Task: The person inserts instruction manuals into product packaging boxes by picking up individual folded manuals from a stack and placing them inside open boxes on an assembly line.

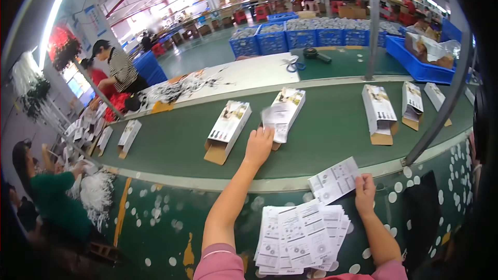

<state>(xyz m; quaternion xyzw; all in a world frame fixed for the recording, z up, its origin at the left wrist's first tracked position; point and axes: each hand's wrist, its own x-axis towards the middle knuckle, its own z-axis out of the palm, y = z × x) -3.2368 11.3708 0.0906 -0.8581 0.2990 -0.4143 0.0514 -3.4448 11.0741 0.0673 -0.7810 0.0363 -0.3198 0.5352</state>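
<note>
My left hand [259, 146] reaches over the green belt with its fingers closed on a printed leaflet [276, 120], slightly blurred. That sheet overlaps the lower part of a white printed box [289, 99], hiding much of the box's near end. Beside it, to the left, lies another box [230, 120] with its brown end flap open toward me. My right hand [365, 193] pinches the edge of a second leaflet [334, 180] over the near table. Below, a fanned stack of leaflets [301, 236] lies on the green tabletop.
More boxes, one a flap-open box [379, 111], lie along the belt [321, 135]. Metal posts [440, 109] rise at the right. Beyond the belt are scissors [294, 64], blue crates [316, 37] and heaped cables [181, 85]. At left, a person in green [57, 197] works.
</note>
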